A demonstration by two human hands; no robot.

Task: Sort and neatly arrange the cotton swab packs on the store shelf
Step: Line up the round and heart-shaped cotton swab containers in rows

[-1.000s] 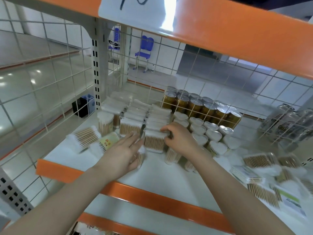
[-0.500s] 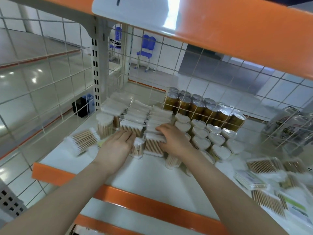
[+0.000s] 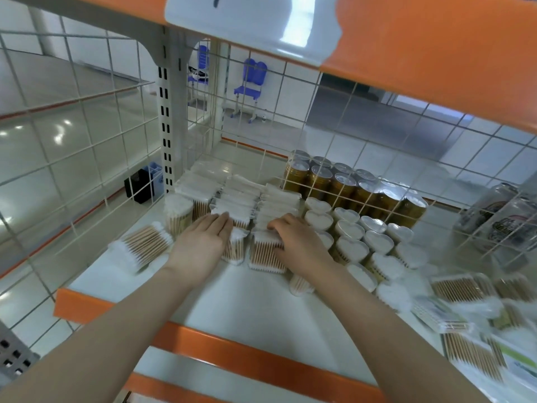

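Rows of upright cotton swab packs (image 3: pixel 244 199) with wooden sticks stand at the back left of the white shelf (image 3: pixel 255 309). My left hand (image 3: pixel 203 242) lies flat, fingers together, against the front pack of the middle row (image 3: pixel 234 251). My right hand (image 3: pixel 296 242) rests palm down on the front pack of the right row (image 3: pixel 266 255), fingers curled over its top edge. A loose swab pack (image 3: pixel 142 248) lies on its side left of my left hand. Heart-shaped swab boxes (image 3: pixel 360 237) stand to the right of my right hand.
Gold cans (image 3: pixel 348 187) stand behind a wire divider at the back. A jumbled pile of flat swab packs (image 3: pixel 470 315) covers the shelf's right end. Wire mesh closes the left side and back. The orange upper shelf edge (image 3: pixel 421 53) hangs overhead; an orange front lip (image 3: pixel 232 353) is near.
My left hand has slid forward and right, pushing the front middle pack up against its row, off the loose pack. My right hand stays on the right row's front pack.
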